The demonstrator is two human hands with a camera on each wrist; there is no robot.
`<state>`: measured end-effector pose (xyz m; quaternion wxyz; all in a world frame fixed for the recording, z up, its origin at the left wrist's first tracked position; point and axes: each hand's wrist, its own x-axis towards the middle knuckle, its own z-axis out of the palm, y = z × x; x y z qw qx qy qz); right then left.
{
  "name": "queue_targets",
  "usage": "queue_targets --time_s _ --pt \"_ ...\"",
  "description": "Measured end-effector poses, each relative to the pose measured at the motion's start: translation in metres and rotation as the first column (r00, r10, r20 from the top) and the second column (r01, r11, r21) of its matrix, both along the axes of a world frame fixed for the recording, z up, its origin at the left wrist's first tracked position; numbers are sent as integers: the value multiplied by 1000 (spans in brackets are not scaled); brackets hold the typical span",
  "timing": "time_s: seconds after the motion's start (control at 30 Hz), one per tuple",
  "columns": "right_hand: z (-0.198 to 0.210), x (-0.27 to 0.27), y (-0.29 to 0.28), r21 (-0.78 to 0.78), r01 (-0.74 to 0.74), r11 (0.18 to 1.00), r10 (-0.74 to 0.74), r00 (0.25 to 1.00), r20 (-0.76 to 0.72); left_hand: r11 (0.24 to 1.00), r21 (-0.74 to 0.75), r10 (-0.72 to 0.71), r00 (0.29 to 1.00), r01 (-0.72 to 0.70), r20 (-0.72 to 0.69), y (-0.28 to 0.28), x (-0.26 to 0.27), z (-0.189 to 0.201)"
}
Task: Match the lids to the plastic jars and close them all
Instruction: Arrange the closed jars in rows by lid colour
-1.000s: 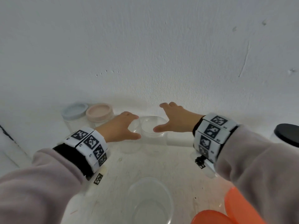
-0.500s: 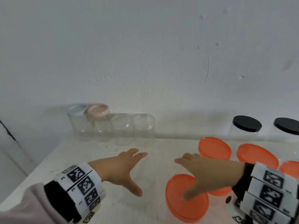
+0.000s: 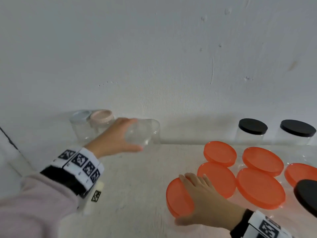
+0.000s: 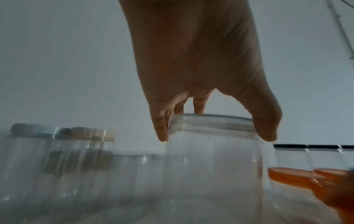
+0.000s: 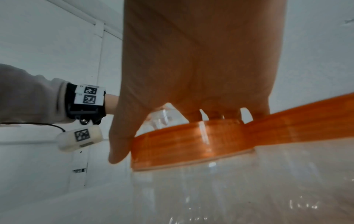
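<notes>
Several jars already carry lids: a clear plastic jar with a pale blue lid [image 3: 80, 115] and its neighbour with a pale pink lid [image 3: 102, 116] stand against the white wall [image 3: 154, 48] at far left, two clear jars with black lids [image 3: 252, 126] stand at far right, and a cluster of wide clear jars under orange lids [image 3: 262, 161] fills the near right. A small clear open-mouthed jar [image 3: 139, 134] is not yet closed; it is tilted in the left hand [image 3: 113, 140], whose fingers [image 4: 161, 130] and thumb curl round its threaded neck. Another lidless clear jar [image 3: 155, 129] stands just behind it by the wall. Their lids are not in view, so I judge most of the work done, with these two left.

The right hand [image 3: 202, 194] lies on the nearest orange lid [image 3: 178, 198], thumb curled down its rim and fingers over the top, gripping it (tightening or merely steadying, I cannot tell).

Between the hands the white tabletop [image 3: 137, 186] offers the widest room. The orange-lidded jars stand touching or nearly so, and the table's left edge runs close beside the left sleeve [image 3: 25, 203].
</notes>
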<state>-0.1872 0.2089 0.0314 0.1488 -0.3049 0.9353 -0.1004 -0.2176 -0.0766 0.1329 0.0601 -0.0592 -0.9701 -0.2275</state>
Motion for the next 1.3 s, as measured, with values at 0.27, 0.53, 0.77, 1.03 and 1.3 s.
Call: queue_targets --time_s 0.27,0.53,0.77,1.03,1.3 --pt "-8 -7 -16 38 83 996 -83 997 -9 944 106 328 930 -314 -165 -6 -87 31" --pt "-19 -2 -23 -173 110 979 -168 914 -368 899 82 437 894 -430 -97 -1 -135 18" --pt "-28 -3 -22 -170 181 969 -237 879 -413 901 106 431 896 -421 -106 -10 -147 3" --pt "3 -1 -15 24 133 991 -126 973 -191 942 41 332 903 -334 -274 -10 -121 -6" --pt "1 -2 -5 -121 20 992 -12 998 68 985 -43 -170 979 166 -113 48 -31 -41"
